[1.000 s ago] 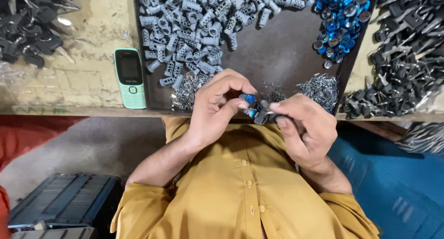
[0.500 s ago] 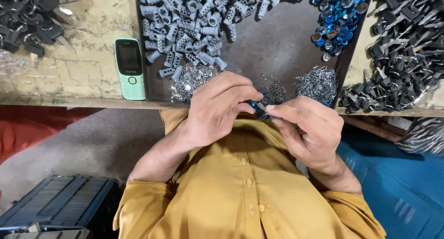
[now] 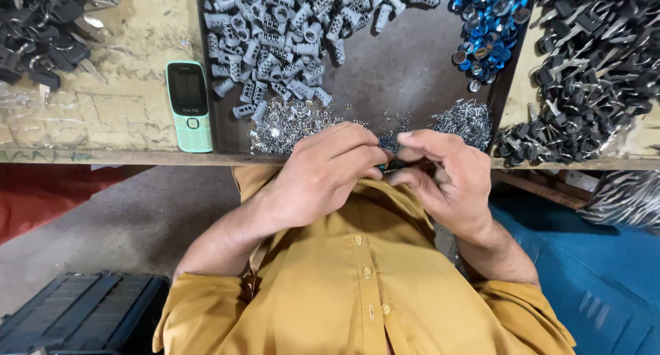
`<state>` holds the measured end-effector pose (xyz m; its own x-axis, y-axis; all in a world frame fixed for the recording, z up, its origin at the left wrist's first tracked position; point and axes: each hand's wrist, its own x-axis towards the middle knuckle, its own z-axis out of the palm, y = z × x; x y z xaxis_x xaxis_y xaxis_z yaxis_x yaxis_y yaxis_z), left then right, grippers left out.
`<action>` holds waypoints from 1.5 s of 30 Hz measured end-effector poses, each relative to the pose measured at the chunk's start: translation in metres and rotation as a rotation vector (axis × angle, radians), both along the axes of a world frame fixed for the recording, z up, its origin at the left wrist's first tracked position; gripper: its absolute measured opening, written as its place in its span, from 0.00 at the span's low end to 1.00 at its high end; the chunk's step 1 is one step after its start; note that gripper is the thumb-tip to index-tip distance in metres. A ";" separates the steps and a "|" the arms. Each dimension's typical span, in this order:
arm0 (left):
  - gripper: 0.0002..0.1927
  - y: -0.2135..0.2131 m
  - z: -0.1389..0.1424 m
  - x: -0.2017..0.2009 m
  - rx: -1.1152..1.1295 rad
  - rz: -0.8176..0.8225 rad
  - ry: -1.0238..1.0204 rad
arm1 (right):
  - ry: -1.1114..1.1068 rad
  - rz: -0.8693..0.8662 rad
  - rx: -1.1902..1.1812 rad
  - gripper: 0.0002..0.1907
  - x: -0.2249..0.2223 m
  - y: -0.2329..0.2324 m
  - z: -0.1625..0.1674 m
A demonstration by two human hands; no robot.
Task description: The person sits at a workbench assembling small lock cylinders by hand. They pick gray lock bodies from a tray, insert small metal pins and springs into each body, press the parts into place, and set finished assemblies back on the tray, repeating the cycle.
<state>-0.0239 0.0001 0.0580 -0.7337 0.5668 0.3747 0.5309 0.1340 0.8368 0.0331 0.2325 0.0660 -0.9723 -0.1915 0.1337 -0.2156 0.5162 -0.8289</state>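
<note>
My left hand (image 3: 323, 173) and my right hand (image 3: 447, 180) meet at the workbench's front edge, over my mustard shirt. Between their fingertips they pinch a small lock part (image 3: 387, 165). It is mostly hidden, with only a dark sliver showing. Just behind the hands lies a dark tray (image 3: 405, 73). It holds a heap of grey metal cylinders (image 3: 289, 46), a heap of blue caps (image 3: 488, 25), and two heaps of tiny silvery pieces, one on the left (image 3: 289, 125) and one on the right (image 3: 467, 121).
A pale green push-button phone (image 3: 189, 104) lies left of the tray. Black-headed keys are piled at the right (image 3: 591, 73) and the far left (image 3: 41, 39). A black crate (image 3: 75, 314) stands on the floor at lower left, and blue cloth (image 3: 584, 272) lies at lower right.
A blue-tipped part showed between my fingers a second ago. My fingers have since closed over it and hide it. Both hands stay together at the bench edge.
</note>
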 end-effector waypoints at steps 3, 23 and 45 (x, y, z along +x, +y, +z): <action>0.14 0.002 0.002 0.004 0.077 0.080 -0.077 | -0.110 0.059 -0.139 0.17 -0.013 0.000 0.008; 0.05 -0.036 -0.034 0.024 0.255 0.519 -0.216 | 0.173 0.166 0.452 0.10 -0.062 -0.051 -0.005; 0.03 -0.029 -0.025 0.018 0.127 0.480 -0.223 | 0.028 0.085 0.124 0.15 -0.065 -0.050 -0.003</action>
<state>-0.0061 -0.0286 0.0327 -0.9684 0.1085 0.2246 0.2430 0.2080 0.9475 -0.0318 0.1822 0.0631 -0.9482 -0.2894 0.1311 -0.2852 0.5935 -0.7526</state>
